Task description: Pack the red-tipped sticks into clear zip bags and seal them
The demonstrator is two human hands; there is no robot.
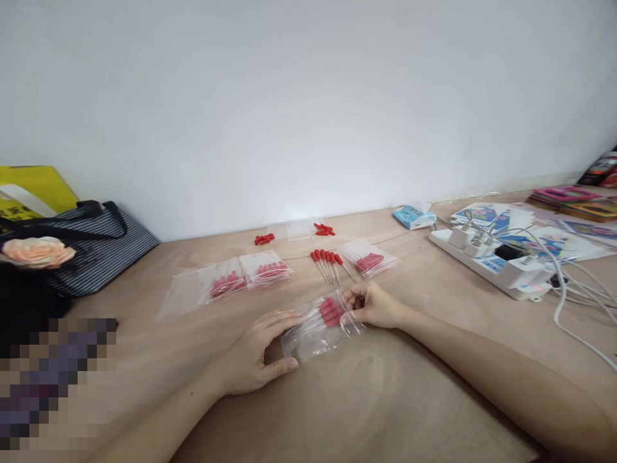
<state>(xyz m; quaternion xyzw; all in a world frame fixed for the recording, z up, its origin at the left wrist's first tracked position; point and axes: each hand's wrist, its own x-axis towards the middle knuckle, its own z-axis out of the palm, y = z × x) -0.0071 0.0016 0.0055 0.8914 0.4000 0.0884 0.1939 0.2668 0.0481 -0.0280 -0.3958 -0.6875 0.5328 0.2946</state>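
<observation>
A clear plastic bag (315, 344) lies in front of me with several red-bulbed droppers (331, 311) inside, their thin clear stems pointing left. Pinched at its right end, the bag is held by the curled fingers of my right hand (378, 305). My left hand (253, 354) rests at the bag's left side, fingers stretched out along the edge and thumb spread apart. Just beyond the bag, several loose droppers (327, 257) lie side by side, red bulbs facing the wall.
Filled bags lie left (226, 283), centre (265, 270) and right (369, 258). Red bulbs sit in two small heaps (264, 239) (324, 229) near a row of stems (301, 235). A tissue pack (413, 217), corded power strip (486, 267) and striped bag (110, 238) stand around.
</observation>
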